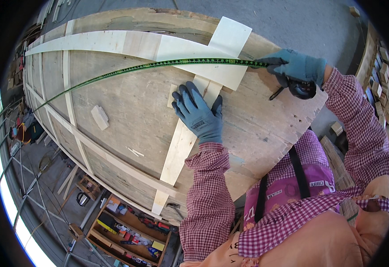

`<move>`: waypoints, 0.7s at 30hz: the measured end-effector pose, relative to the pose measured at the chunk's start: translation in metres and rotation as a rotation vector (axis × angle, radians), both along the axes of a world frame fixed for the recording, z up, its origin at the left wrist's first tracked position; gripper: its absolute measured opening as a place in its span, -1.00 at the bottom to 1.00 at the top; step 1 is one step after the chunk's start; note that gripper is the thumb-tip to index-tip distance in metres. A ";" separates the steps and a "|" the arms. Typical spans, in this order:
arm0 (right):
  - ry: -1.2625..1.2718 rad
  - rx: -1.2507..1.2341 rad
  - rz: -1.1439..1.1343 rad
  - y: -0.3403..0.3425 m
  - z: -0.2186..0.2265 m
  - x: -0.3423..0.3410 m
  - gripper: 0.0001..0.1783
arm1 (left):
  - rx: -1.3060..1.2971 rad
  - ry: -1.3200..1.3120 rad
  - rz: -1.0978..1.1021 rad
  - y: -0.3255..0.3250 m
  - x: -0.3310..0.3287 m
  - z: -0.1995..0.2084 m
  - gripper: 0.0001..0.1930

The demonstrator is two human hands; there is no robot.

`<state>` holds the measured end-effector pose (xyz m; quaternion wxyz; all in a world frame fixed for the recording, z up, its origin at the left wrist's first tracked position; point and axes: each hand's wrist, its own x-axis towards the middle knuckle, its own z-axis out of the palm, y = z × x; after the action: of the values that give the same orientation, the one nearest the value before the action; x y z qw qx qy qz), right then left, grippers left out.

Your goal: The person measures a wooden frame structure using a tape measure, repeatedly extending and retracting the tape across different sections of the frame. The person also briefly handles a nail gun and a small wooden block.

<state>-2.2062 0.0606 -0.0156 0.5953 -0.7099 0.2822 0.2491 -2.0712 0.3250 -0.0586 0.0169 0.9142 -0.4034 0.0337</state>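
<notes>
My right hand [300, 66], in a blue glove, is closed around a tape measure [303, 90] near the right edge of a worn plywood sheet. Its green blade [159, 64] is pulled out far to the left, crossing above the wooden frame. My left hand [199, 116], gloved as well, lies flat with its fingers apart on a pale wooden crosspiece [181, 149] and a small wood block [172, 95]. Beyond it, a wide pale board [231, 36] overlaps the frame's long top rail [141, 44].
A long lower rail [114, 161] and an upright slat [67, 84] form the frame on the plywood [136, 107]. A loose wood offcut [99, 117] lies inside it. An open wooden toolbox [127, 238] stands below the sheet; wood pieces [388, 95] are piled at right.
</notes>
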 end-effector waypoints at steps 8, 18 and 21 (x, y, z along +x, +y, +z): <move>0.012 0.020 0.012 -0.001 -0.009 -0.002 -0.56 | 0.033 -0.003 0.013 0.001 0.000 0.001 -0.13; 0.076 0.016 0.023 0.000 -0.002 0.002 -0.56 | 0.029 0.004 0.014 0.001 0.000 -0.001 -0.13; 0.057 0.039 0.018 -0.002 -0.003 0.001 -0.56 | 0.012 0.021 0.006 0.000 0.000 -0.001 -0.13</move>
<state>-2.2056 0.0590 -0.0190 0.5984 -0.6934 0.2875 0.2800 -2.0713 0.3253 -0.0595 0.0155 0.9158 -0.4007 0.0216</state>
